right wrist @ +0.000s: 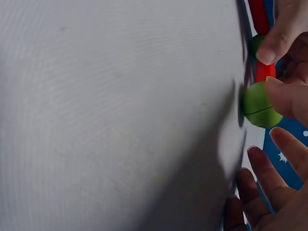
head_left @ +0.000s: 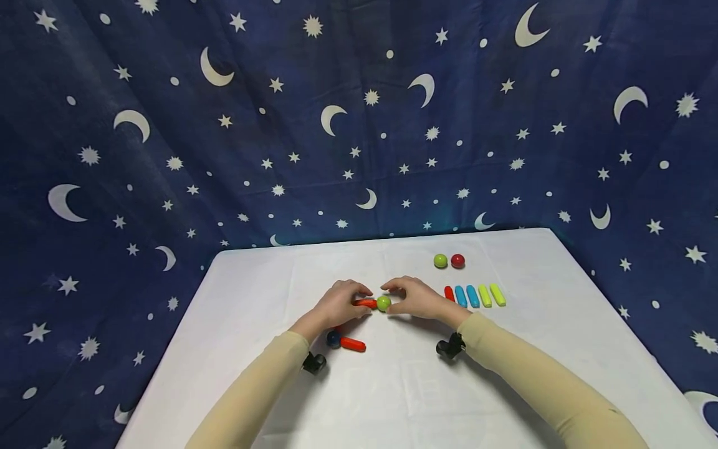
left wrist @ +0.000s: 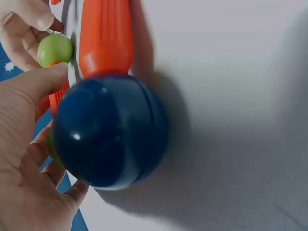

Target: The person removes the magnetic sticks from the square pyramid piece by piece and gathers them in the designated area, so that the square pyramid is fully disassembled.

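My left hand [head_left: 341, 300] holds a short red rod [head_left: 366, 304] between thumb and fingers. A light green ball [head_left: 384, 303] sits at the rod's right end. My right hand [head_left: 416, 298] is beside that ball, its thumb touching it and its other fingers spread apart in the right wrist view. A second green ball [right wrist: 257, 45] shows partly behind the left thumb. Nearer to me, a dark blue ball [head_left: 333, 339] has a red rod [head_left: 353, 344] joined to its right side. Another red piece behind the blue ball is mostly hidden by the left hand.
At the back right lie a green ball [head_left: 440, 260] and a red ball [head_left: 457, 261]. In front of them is a row of loose rods: one red [head_left: 449, 294], two blue [head_left: 473, 296] and two yellow [head_left: 497, 295]. A starry blue cloth [head_left: 336, 125] hangs behind the white table [head_left: 477, 399].
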Demonstrator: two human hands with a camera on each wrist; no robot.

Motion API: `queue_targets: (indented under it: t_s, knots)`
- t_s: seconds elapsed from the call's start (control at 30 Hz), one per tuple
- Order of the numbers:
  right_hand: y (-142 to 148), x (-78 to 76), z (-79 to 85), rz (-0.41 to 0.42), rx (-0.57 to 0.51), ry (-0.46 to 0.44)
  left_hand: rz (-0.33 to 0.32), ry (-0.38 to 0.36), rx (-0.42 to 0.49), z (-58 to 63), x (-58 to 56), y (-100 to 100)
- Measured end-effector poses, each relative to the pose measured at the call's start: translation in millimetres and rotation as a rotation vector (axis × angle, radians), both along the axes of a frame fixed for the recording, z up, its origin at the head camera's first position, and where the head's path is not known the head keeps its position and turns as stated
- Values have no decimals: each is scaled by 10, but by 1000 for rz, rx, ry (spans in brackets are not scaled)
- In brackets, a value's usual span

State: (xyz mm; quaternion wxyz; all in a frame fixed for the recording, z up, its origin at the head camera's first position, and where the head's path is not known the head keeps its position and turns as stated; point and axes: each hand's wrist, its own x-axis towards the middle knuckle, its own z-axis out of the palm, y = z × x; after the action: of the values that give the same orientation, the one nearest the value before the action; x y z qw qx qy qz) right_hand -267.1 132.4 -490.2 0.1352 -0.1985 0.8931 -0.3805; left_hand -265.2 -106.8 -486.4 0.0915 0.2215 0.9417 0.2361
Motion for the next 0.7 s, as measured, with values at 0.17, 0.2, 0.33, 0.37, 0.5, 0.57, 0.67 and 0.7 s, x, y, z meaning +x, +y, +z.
queue_targets:
  t_s: [0.17,0.2,0.33,0.37,0.5,0.57,0.67,0.7]
  knots:
    - [7,-19,-58,-7,9,5,11,-1,17,-22,-19,-1]
    - [11,-26,-70,-12,15,6,10,1,18,-25,-23,3]
    - [18,-45,-114,-38,28,-1,-4,10,20,-28,-36,26]
    - [17,-49,-120,-43,28,-1,-5,9,21,-26,-36,35]
    - [14,-58,-137,-43,14,-7,-5,12,11,-24,-30,62]
    - [16,-58,-139,-40,10,-5,1,15,8,-23,-23,74]
    - [23,-52,-144,-40,9,-3,8,15,11,-22,-14,85]
    - [26,-51,-144,-42,7,-3,10,17,13,-23,-11,88]
